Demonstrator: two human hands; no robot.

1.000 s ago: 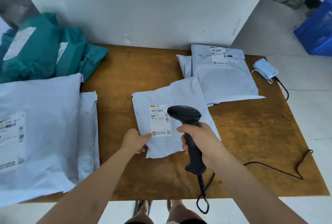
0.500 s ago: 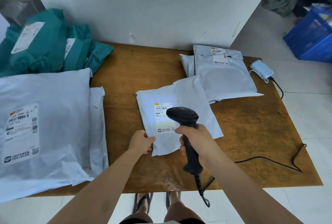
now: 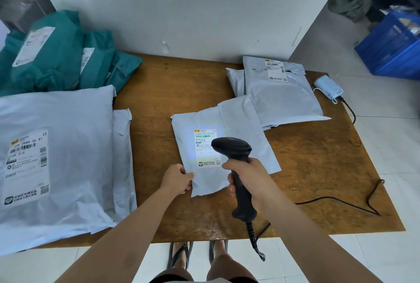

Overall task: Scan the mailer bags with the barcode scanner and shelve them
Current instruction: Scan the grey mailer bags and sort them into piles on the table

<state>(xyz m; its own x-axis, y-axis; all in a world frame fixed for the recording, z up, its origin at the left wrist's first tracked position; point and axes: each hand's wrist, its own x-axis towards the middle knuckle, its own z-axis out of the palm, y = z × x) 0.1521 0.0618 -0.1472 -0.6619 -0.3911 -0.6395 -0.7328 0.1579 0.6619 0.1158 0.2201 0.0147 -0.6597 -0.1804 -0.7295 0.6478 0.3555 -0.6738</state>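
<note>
Black plastic barcode scanner is in the right hand. The grip is fully clenched, with the fingers wrapped right round the handle. The scanner's head hangs over the right edge of the white shipping label, so part of the print is hidden. A pale rectangle of light covers the label, and the barcode looks greenish.

The left hand has a pinching grip on the lower left corner of the small pale grey plastic mailer bag, thumb on top. That bag lies flat on the brown wooden table at the centre of the frame, label up. It's just above both hands and right under the scanner head.

The scanner's black cable runs off to the lower right across the table. A short stack of grey mailer bags sits at upper right, touching the top right of the held one. A small white device sits just beside that stack at the table's edge.

At the left edge, a big grey mailer bag with its own label covers a lot of the table. Teal mailer bags are piled above it at upper left. A blue plastic crate is on the floor at far right.
</note>
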